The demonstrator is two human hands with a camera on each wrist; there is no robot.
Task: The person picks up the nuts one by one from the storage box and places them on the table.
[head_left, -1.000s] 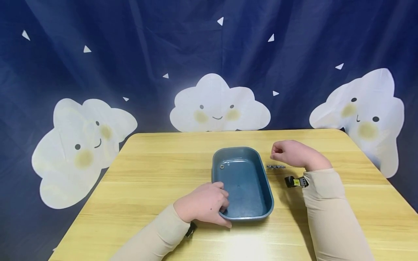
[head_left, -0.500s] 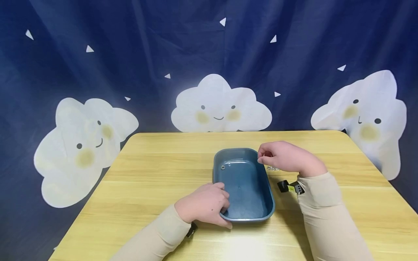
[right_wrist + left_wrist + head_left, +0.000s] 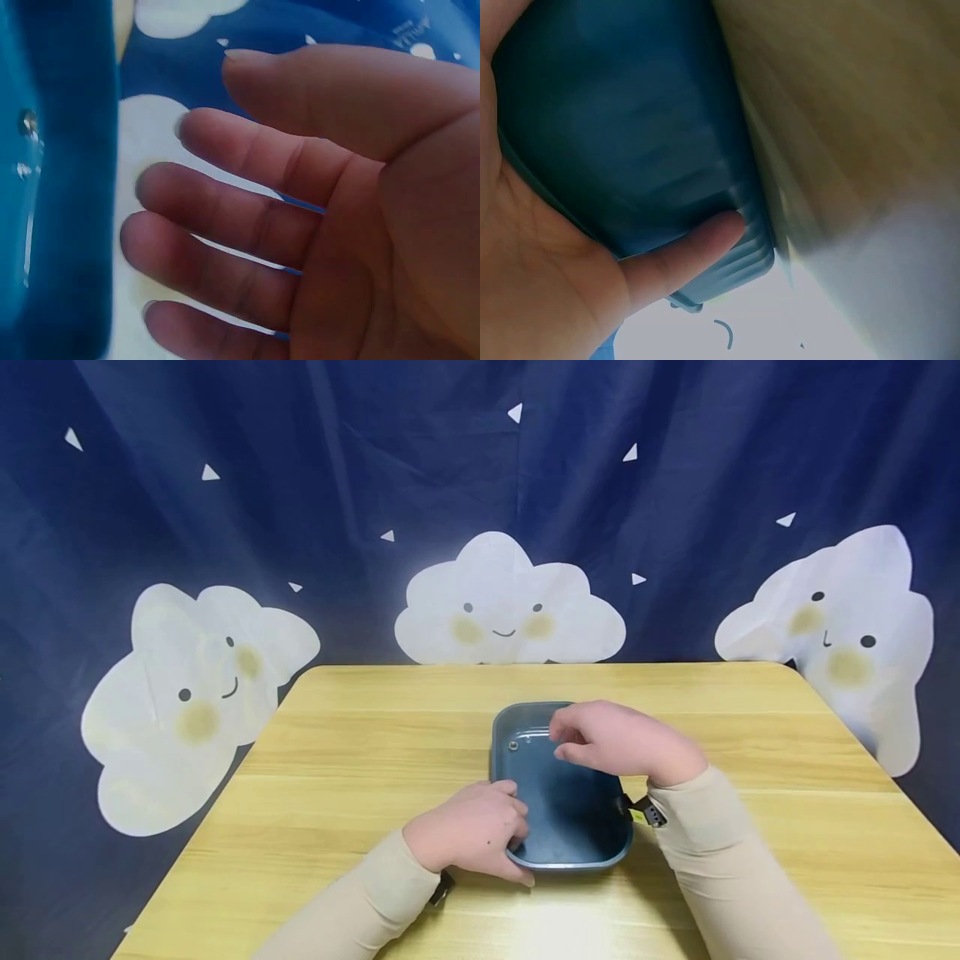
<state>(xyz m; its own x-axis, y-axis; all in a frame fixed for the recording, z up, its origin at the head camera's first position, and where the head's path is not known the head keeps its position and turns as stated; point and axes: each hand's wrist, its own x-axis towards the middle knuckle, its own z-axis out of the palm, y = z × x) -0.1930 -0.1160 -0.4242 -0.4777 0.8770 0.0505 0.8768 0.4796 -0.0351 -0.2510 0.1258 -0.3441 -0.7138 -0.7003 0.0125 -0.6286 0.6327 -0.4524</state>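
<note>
A dark blue plastic bin (image 3: 558, 810) stands on the table. My left hand (image 3: 472, 831) grips its near left corner, fingers inside and thumb along the outer wall, where the thumb (image 3: 697, 247) shows in the left wrist view. Over the bin's far right part is my right hand (image 3: 618, 739). In the right wrist view its fingers (image 3: 225, 199) are loosely bent, the thumb stands apart, and the palm holds nothing. Inside the bin, near the far left corner, lies a small metal nut (image 3: 513, 745) beside a smaller shiny spot (image 3: 528, 740).
The light wooden table (image 3: 360, 752) extends on both sides of the bin. A navy curtain (image 3: 337, 485) with white cloud prints hangs behind its far edge. A black wrist camera (image 3: 647, 812) under the right sleeve overlaps the bin's right rim.
My right hand has moved left from beside the bin to over it. The row of small metal pieces on the table is now hidden behind this hand. The left hand keeps its grip.
</note>
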